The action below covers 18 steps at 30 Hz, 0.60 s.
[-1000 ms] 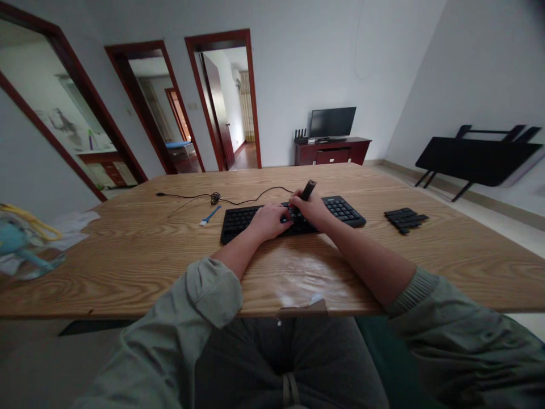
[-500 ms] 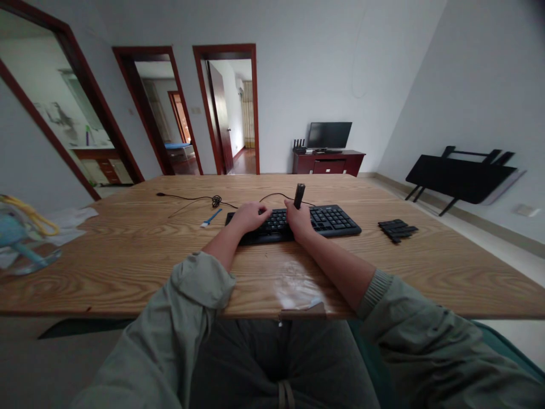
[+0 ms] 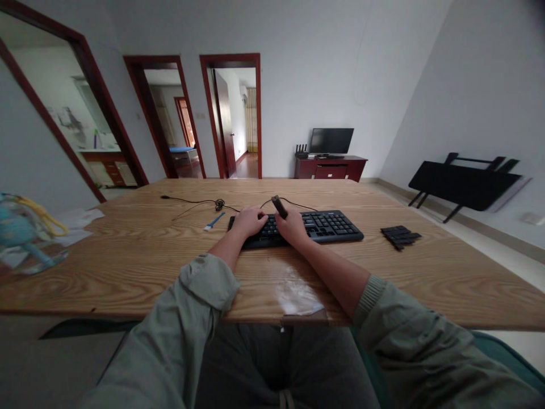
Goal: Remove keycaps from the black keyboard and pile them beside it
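Observation:
A black computer keyboard (image 3: 340, 224) lies on the wooden table in front of me. My left hand (image 3: 249, 221) rests over its left part, fingers bent around it and partly hidden. Closed around a dark stick-shaped tool (image 3: 279, 207), my right hand (image 3: 293, 227) is low over the middle keys. The tool's upper end points up and leans left; its lower end is hidden by the hand, so I cannot tell its exact kind. Left of the keyboard lies a small blue brush (image 3: 215, 221) with a pale head.
A thin black cable (image 3: 191, 200) with a tangled knot stretches across the table (image 3: 149, 267) behind the brush. Several flat black pieces (image 3: 400, 236) are piled to the right. At far left are white papers (image 3: 80, 222) and a light-blue object (image 3: 19, 230) with a yellow cord.
My right hand has shifted left along the keyboard, nearer my left hand. The tool has gone from nearly upright to leaning left. My left hand stays on the keyboard.

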Motion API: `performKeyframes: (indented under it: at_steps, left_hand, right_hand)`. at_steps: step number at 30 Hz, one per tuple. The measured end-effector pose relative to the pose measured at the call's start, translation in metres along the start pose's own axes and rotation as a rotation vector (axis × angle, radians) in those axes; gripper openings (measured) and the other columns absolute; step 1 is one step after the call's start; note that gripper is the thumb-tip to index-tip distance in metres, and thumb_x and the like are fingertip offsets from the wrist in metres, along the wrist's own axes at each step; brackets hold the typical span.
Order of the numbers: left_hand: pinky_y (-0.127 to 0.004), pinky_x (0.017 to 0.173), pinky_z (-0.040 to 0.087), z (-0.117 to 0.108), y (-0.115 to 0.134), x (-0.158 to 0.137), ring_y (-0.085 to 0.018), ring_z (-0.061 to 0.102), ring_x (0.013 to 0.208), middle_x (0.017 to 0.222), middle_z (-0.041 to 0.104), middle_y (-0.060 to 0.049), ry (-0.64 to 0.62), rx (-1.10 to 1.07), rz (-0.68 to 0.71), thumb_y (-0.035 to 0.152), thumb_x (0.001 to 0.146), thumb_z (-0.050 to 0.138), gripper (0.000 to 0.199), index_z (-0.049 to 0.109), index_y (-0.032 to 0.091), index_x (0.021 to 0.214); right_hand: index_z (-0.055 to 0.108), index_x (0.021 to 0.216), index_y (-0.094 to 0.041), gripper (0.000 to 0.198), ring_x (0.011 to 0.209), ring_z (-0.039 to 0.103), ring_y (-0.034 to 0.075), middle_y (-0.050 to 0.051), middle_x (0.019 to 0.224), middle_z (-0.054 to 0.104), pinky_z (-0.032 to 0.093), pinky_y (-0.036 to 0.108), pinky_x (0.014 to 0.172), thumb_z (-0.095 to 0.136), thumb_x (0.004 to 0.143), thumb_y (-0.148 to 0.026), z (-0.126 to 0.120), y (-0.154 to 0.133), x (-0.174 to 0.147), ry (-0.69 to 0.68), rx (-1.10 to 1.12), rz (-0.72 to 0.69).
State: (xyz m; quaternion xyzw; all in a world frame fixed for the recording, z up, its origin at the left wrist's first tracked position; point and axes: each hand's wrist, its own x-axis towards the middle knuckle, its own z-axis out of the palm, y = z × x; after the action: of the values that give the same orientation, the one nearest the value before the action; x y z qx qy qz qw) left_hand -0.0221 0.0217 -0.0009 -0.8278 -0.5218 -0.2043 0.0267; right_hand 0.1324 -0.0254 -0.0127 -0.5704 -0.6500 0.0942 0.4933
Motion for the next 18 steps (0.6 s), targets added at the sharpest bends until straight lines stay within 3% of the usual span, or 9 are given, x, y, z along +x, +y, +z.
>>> performKeyframes:
  at_steps: [3,5,10,13,18]
  left_hand:
    - [-0.034,0.089,0.047,0.0,-0.001,0.0,-0.024,0.062,0.105,0.11,0.072,-0.006,-0.002,-0.013,0.01,0.047,0.089,0.049,0.036,0.074,0.028,0.104]
    - [-0.033,0.089,0.047,0.0,-0.002,0.0,-0.024,0.063,0.103,0.11,0.072,-0.006,-0.005,-0.024,0.017,0.048,0.089,0.048,0.037,0.074,0.027,0.104]
    - [-0.032,0.09,0.047,-0.001,-0.004,-0.001,-0.023,0.063,0.103,0.109,0.072,-0.006,-0.025,-0.051,0.037,0.048,0.089,0.049,0.037,0.075,0.025,0.103]
    - [-0.031,0.089,0.047,-0.001,-0.004,0.0,-0.023,0.063,0.102,0.11,0.072,-0.006,-0.034,-0.054,0.037,0.048,0.089,0.049,0.037,0.075,0.025,0.103]
    - [-0.032,0.09,0.047,-0.002,-0.005,0.0,-0.023,0.063,0.103,0.11,0.072,-0.007,-0.046,-0.063,0.049,0.045,0.089,0.049,0.036,0.075,0.024,0.104]
  right_hand:
    - [0.048,0.058,-0.02,0.025,0.057,0.044,0.014,0.0,0.057,0.049,0.029,0.028,0.056,0.051,0.079,-0.033,-0.001,-0.002,-0.001,-0.03,0.027,-0.042]
    - [0.044,0.056,-0.021,0.029,0.055,0.043,0.013,-0.001,0.054,0.046,0.029,0.027,0.054,0.052,0.079,-0.036,-0.005,0.0,0.001,0.003,0.13,0.013]
    - [0.04,0.058,-0.022,0.035,0.047,0.04,0.011,-0.005,0.05,0.04,0.036,0.026,0.049,0.055,0.079,-0.045,-0.028,0.008,0.013,0.074,0.755,0.334]
    - [0.042,0.062,-0.022,0.029,0.048,0.043,0.01,-0.005,0.052,0.041,0.043,0.023,0.051,0.059,0.079,-0.038,-0.046,0.009,0.018,0.067,1.082,0.421]
    - [0.048,0.068,-0.02,0.022,0.062,0.059,0.013,-0.001,0.06,0.053,0.054,0.029,0.069,0.059,0.081,-0.035,-0.064,0.01,0.017,0.025,1.153,0.515]
